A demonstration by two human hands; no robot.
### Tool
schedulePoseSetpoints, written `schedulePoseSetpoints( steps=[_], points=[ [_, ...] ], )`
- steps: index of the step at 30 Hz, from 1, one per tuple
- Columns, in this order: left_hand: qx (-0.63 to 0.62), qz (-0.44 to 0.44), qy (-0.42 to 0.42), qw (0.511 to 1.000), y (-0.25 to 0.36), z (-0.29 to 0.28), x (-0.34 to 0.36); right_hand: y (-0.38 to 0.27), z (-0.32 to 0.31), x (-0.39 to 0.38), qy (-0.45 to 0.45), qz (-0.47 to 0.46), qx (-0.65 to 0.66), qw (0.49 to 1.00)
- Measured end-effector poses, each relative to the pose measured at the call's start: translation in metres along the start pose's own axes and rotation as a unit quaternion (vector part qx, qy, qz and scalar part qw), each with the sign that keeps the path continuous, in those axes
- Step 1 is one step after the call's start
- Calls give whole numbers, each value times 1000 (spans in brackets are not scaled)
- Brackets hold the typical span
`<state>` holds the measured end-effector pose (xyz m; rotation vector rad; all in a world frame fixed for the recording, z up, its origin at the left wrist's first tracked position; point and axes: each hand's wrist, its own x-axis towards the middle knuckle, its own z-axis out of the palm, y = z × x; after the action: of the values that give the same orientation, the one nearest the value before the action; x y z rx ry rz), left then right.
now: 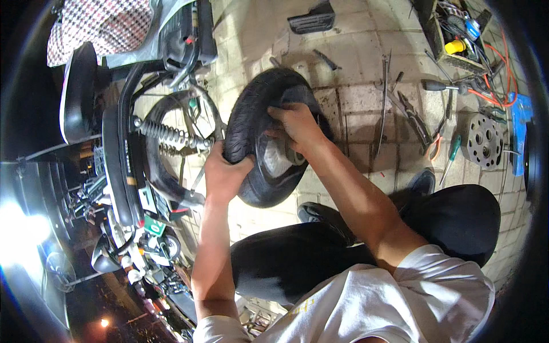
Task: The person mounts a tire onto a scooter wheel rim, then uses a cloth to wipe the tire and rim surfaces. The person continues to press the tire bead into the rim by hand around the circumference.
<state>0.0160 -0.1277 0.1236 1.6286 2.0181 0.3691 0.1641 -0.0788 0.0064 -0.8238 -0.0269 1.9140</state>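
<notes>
gripping the near-left edge of a black-tired wheel, the left hand is wrapping around the tire, its thumb pressing on the near sidewall while its fingers are passing out of sight behind. the right hand is resting against the wheel's upper right side, fingers bent inward; whether they are pinching anything i cannot tell. the wheel is standing tilted at the centre of the frame, its silvery hub showing below the right hand.

in the upper right of the frame, an open wooden box is holding a jumble of things: a yellow piece, a blue piece and dark items too crowded to tell apart. an orange-red cord is curving beside it. below the box, a perforated metal disc is lying near a green-handled screwdriver on the paving.

at the left of the frame, a two-wheeler is showing its coil spring, and a houndstooth cloth is draping over its top. lower down, a green tag is bearing pale characters. yellow marks are showing on the white shirt, too small to read.
</notes>
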Motion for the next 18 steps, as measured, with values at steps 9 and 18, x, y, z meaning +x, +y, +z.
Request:
schedulePoseSetpoints(
  steps=[9,18],
  points=[
    [-93,-61,-26,993,-44,9,-23,26,-3,-18,-85,-32,-165,982],
    [-261,-69,-7,963,-58,13,39,19,-9,-19,-69,-183,-436,879]
  ],
)
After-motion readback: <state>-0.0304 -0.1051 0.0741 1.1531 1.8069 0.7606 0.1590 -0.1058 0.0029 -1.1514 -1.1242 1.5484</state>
